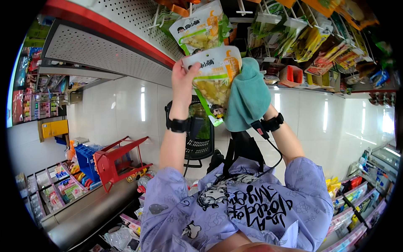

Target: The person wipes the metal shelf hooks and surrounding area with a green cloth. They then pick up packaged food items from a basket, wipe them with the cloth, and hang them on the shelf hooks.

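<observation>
My left hand (184, 80) is closed on the upper left edge of a snack pouch (215, 84), its thumb on the front. The pouch is white, yellow and green, with a clear window onto pale yellow pieces. A teal cloth (247, 98) drapes over my right hand (269, 113) and hides its fingers. The cloth is bunched at the pouch's right side and overlaps that edge. Directly behind the held pouch, a similar pouch (200, 30) hangs at the rack. Both wrists wear black bands.
Packaged snacks (289, 33) hang from hooks ahead and to the right. A perforated shelf (113, 52) runs along the upper left. Below my hands stands a black basket (197, 152) with green packages inside. A red stool (119, 157) and blue crate (87, 161) are at left.
</observation>
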Demonstrator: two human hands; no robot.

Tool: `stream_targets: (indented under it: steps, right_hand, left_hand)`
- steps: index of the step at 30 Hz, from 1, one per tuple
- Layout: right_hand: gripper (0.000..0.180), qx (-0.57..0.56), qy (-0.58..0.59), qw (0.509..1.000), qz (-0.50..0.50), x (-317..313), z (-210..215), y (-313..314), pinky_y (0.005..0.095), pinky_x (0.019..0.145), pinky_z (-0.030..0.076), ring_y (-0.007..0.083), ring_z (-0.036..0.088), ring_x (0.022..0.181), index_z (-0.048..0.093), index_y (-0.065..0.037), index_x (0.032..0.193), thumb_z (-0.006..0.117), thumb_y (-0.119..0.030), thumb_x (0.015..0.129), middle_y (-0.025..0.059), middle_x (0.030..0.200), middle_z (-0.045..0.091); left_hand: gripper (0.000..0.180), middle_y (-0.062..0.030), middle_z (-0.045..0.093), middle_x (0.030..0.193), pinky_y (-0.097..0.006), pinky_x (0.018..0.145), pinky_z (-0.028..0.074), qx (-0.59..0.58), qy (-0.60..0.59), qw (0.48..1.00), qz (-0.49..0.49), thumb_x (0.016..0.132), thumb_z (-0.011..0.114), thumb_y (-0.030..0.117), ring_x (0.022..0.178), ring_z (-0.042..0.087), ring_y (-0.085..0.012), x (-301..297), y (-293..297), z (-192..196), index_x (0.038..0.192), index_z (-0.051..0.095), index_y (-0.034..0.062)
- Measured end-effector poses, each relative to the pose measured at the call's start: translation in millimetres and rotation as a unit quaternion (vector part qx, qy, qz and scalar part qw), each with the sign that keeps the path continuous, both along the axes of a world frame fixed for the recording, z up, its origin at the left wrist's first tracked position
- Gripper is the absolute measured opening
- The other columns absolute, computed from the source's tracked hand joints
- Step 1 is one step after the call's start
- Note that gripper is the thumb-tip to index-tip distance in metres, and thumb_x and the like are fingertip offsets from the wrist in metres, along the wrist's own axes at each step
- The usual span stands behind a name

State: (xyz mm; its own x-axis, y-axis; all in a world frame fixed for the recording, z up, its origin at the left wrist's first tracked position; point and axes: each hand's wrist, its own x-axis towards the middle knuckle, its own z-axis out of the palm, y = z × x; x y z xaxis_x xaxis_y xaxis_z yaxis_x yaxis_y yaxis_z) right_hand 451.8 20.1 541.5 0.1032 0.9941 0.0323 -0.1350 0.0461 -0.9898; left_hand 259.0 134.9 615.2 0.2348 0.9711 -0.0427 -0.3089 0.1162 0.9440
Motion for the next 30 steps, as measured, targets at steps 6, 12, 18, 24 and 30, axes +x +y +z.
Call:
stream_targets:
  steps: [6,12,18,24,30]
  right_hand:
    - [0.028,0.082,-0.124,0.988,-0.032,21.2,-30.2,76.4,0.0274,0.078,0.046,0.0158,0.055,0.091,0.052,-0.007,0.110,0.055,-0.017,0.084,0.0066,0.105,0.056]
    - [0.026,0.171,-0.537,0.825,-0.050,36.1,-26.8,121.2,0.0291,0.073,0.046,0.0188,0.056,0.089,0.056,-0.009,0.106,0.055,-0.020,0.083,0.0083,0.102,0.057]
    - [0.024,0.073,-0.248,0.964,-0.052,23.3,27.1,130.1,0.0322,0.078,0.044,0.0224,0.054,0.089,0.057,-0.004,0.100,0.055,-0.020,0.083,0.0097,0.096,0.058]
    - [0.025,0.181,-0.463,0.864,-0.078,30.9,-2.3,139.7,0.0347,0.079,0.043,0.0244,0.054,0.089,0.057,-0.006,0.102,0.051,-0.021,0.082,0.0094,0.101,0.057]
    - [0.032,0.074,-0.656,0.750,-0.021,62.1,-31.9,76.9,0.0345,0.074,0.044,0.0264,0.054,0.086,0.051,-0.006,0.110,0.054,-0.018,0.081,0.0085,0.098,0.056]
  left_hand:
    - [0.032,-0.0104,0.060,0.093,-0.024,0.074,0.046,0.034,-0.006,0.993,0.116,0.076,0.067,0.006,0.083,0.057,-0.0126,34.5,60.2,7.4,0.097,0.045,-0.0025]
    - [0.032,-0.0109,0.060,0.093,-0.026,0.073,0.046,0.059,0.047,0.977,0.198,0.074,0.070,0.008,0.081,0.058,-0.0140,40.4,93.6,3.4,0.095,0.049,-0.0034]
    - [0.032,-0.0101,0.060,0.090,-0.025,0.072,0.046,0.052,0.035,0.975,0.214,0.072,0.072,0.008,0.078,0.057,-0.0130,42.4,106.8,1.1,0.091,0.048,-0.0029]
    - [0.032,-0.0096,0.060,0.090,-0.024,0.072,0.045,0.071,0.061,0.965,0.243,0.071,0.072,0.006,0.079,0.056,-0.0129,48.9,119.8,-5.9,0.091,0.048,-0.0022]
    - [0.032,-0.0087,0.060,0.090,-0.024,0.073,0.044,0.091,0.050,0.966,0.235,0.071,0.072,0.007,0.080,0.056,-0.0125,47.5,125.0,-14.6,0.091,0.048,-0.0017]
